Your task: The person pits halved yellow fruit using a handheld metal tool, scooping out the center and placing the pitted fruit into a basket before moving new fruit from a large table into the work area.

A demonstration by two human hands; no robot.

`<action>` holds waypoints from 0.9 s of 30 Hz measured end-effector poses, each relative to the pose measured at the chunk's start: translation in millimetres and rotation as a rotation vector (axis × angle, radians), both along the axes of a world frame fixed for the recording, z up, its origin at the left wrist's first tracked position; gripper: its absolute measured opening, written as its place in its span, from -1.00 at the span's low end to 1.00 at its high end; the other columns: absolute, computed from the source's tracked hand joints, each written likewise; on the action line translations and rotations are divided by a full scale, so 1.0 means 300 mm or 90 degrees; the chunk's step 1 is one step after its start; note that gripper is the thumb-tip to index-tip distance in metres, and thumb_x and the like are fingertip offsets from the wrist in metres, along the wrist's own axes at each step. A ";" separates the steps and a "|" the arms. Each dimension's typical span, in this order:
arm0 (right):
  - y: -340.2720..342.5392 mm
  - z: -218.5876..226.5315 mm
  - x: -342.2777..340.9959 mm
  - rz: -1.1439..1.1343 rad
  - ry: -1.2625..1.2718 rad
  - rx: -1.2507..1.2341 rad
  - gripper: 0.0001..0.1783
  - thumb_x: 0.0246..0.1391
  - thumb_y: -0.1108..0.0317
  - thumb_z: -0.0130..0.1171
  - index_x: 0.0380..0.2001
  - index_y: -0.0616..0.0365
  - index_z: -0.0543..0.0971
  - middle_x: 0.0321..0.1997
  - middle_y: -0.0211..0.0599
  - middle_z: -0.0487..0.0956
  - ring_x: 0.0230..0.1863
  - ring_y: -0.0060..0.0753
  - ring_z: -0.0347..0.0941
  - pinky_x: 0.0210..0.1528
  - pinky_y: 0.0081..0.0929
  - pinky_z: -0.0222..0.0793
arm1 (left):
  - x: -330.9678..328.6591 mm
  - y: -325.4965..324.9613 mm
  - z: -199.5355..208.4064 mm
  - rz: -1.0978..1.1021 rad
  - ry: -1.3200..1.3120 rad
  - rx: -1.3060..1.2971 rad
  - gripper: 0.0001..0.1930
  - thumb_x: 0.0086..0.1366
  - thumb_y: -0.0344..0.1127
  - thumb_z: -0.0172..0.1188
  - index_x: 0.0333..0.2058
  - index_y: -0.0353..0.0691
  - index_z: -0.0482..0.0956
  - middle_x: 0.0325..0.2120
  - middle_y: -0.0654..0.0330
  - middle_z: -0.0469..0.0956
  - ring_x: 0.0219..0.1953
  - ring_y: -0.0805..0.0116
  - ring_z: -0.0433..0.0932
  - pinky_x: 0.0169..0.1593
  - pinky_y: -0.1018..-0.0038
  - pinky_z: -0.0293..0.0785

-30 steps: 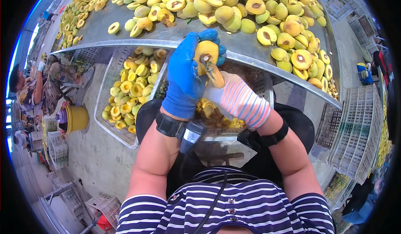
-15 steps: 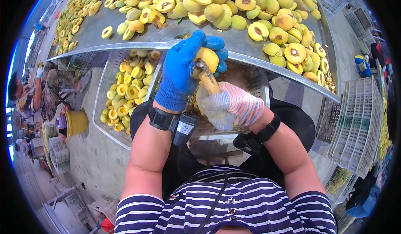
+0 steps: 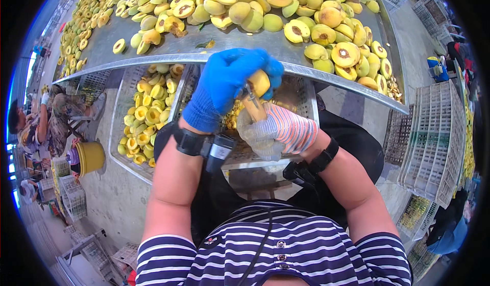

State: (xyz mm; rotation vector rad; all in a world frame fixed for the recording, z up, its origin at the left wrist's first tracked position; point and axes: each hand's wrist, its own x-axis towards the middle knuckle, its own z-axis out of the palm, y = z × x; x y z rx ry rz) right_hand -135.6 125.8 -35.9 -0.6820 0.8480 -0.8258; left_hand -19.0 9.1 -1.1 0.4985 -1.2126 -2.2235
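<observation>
My left hand (image 3: 223, 82), in a blue glove, is closed around a yellow peach half (image 3: 260, 83) just past the metal table's near edge. My right hand (image 3: 286, 130), in a striped knit glove with a pale coated palm, grips the wooden handle of a pitting tool (image 3: 254, 108). The tool's metal end meets the peach half; blur and the blue fingers hide exactly how deep it sits. Below both hands is a crate (image 3: 312, 100) with small yellow pieces in it.
Many halved peaches (image 3: 240, 13) lie heaped on the metal table (image 3: 178, 46). A crate of pitted halves (image 3: 146, 113) stands on the left. Stacked crates (image 3: 427, 143) rise on the right. Another person (image 3: 35, 128) sits far left, near a yellow bucket (image 3: 92, 157).
The blue-gloved fingers have curled further over the peach half, and its cut side shows less. Both hands stay close together; the whole view has shifted slightly.
</observation>
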 end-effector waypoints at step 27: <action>-0.022 -0.048 0.018 0.327 0.643 -0.215 -0.61 -0.13 0.20 0.21 -0.22 0.20 0.53 -0.37 0.01 0.56 -0.31 -0.06 0.51 -0.24 -0.31 0.41 | 0.784 -0.159 -0.023 0.327 -0.228 -0.502 -0.51 0.39 -0.09 0.00 0.13 -0.35 0.35 -0.10 0.07 0.53 -0.12 0.28 0.58 -0.07 0.37 0.56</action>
